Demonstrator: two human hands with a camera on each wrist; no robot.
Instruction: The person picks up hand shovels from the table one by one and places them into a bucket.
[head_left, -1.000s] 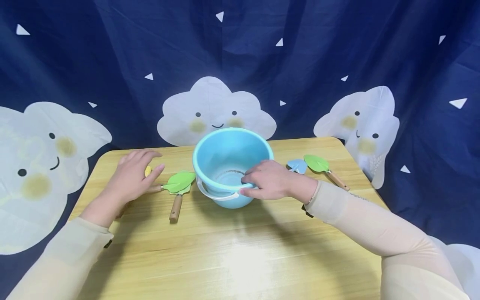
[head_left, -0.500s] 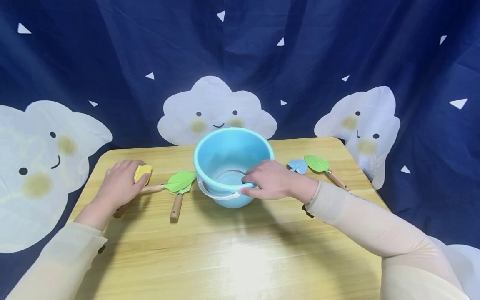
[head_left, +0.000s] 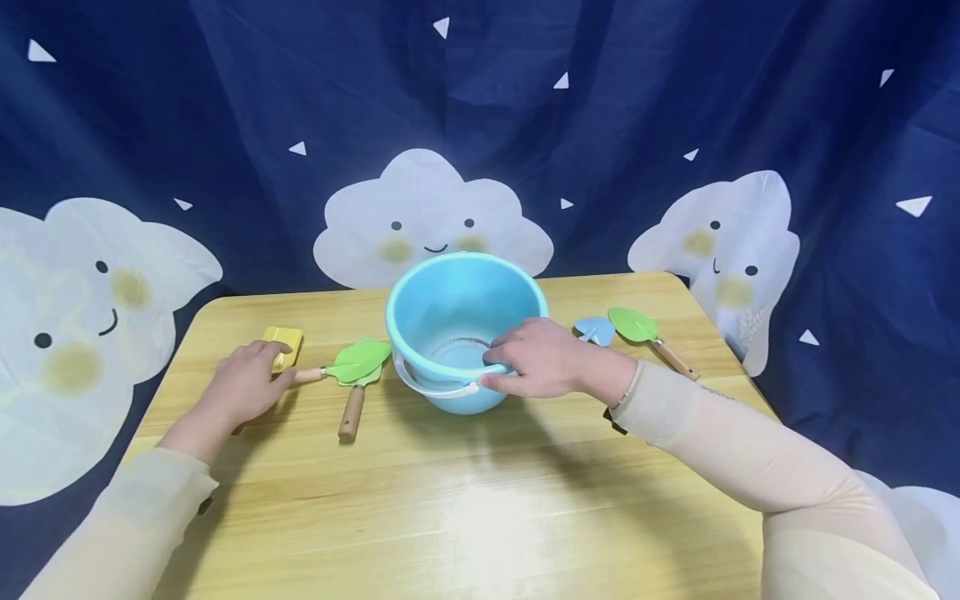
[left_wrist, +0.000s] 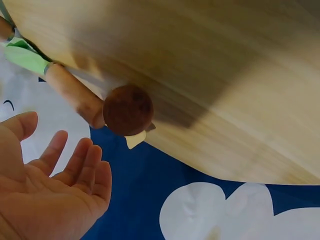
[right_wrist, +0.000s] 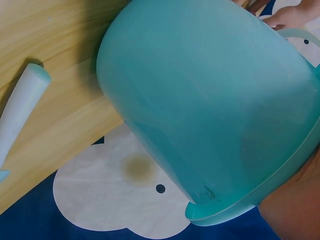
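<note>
My right hand (head_left: 543, 358) grips the near right rim of a light blue bucket (head_left: 457, 296), thumb outside and fingers inside. The bucket stands upright on the table, its white handle hanging down in front. On the left, my left hand (head_left: 238, 387) hovers over a yellow-bladed garden tool (head_left: 285, 343), its fingertips overlapping the blade in the head view. The left wrist view shows that hand with loose fingers, beside the tool's round brown handle end (left_wrist: 127, 110). A leaf-shaped green trowel (head_left: 363, 360) lies just right of it, its wooden handle reaching towards my thumb.
Under the green trowel lies a paler green one with a wooden handle (head_left: 351, 414). Right of the bucket are a small blue trowel (head_left: 596, 331) and another green trowel (head_left: 632, 325). The wooden table (head_left: 375, 517) ends at a dark blue cloud-patterned curtain (head_left: 480, 100).
My left hand has come down and slightly towards me, uncovering most of the yellow blade. The right hand and the bucket have stayed in place.
</note>
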